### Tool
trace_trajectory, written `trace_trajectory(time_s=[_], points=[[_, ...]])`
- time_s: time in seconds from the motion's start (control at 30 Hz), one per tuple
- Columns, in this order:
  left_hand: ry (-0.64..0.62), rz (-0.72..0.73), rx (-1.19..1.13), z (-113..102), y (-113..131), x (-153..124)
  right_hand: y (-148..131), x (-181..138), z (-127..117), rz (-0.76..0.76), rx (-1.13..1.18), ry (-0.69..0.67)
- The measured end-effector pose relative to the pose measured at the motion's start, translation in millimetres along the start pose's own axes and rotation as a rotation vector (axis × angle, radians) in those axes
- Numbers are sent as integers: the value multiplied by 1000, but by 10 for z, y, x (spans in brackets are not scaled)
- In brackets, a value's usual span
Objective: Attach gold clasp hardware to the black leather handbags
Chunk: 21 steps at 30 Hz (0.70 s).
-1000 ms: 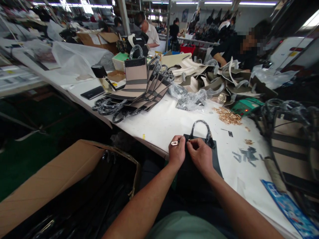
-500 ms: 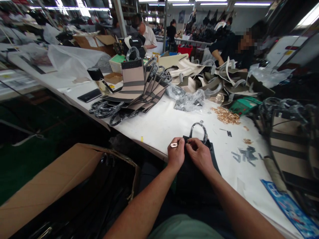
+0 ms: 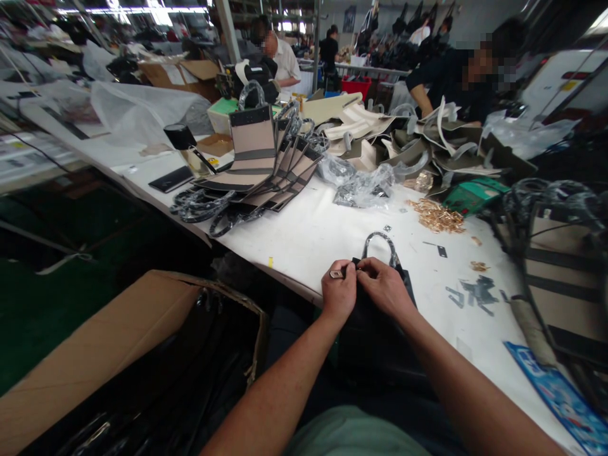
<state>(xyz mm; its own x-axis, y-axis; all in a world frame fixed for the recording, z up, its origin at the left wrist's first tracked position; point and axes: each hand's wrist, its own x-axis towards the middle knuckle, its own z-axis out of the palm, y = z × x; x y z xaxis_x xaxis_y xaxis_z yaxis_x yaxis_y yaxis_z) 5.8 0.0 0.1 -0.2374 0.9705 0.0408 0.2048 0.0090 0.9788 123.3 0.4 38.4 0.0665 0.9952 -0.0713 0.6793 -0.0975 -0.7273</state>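
Observation:
A black handbag (image 3: 380, 345) leans across my lap and the table edge, its looped handle (image 3: 379, 235) wrapped in clear plastic. My left hand (image 3: 339, 292) is closed on the bag's top edge, thumb pressed down. A small slotted metal fitting (image 3: 336, 274) sticks out from its curled fingers. Right beside it, my right hand (image 3: 386, 288) pinches with thumb and forefinger at the same edge. A tiny glint shows at those fingertips, but what they hold is too small to make out.
Gold metal fittings (image 3: 437, 216) lie heaped beside a green container (image 3: 475, 195). Dark strips (image 3: 477, 292) are scattered to the right. Beige-and-black bag panels (image 3: 254, 149) are stacked at left. An open cardboard box (image 3: 109, 335) stands below left. A co-worker (image 3: 451, 85) works across the table.
Both hands stay at the bag's top edge, with slight finger movement. The metal fitting in my left hand has tilted and looks darker. The view has shifted a little.

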Motion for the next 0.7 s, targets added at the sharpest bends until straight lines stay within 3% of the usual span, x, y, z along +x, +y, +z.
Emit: trace_trajectory(time_s=[0.27, 0.47, 0.7], points=[[-22, -44, -42, -15, 84, -1, -21, -42, -24, -30, -1, -29], [-14, -50, -28, -20, 102, 24, 9, -44, 56, -18, 31, 40], [6, -26, -33, -27, 90, -16, 12, -36, 46, -26, 28, -10]])
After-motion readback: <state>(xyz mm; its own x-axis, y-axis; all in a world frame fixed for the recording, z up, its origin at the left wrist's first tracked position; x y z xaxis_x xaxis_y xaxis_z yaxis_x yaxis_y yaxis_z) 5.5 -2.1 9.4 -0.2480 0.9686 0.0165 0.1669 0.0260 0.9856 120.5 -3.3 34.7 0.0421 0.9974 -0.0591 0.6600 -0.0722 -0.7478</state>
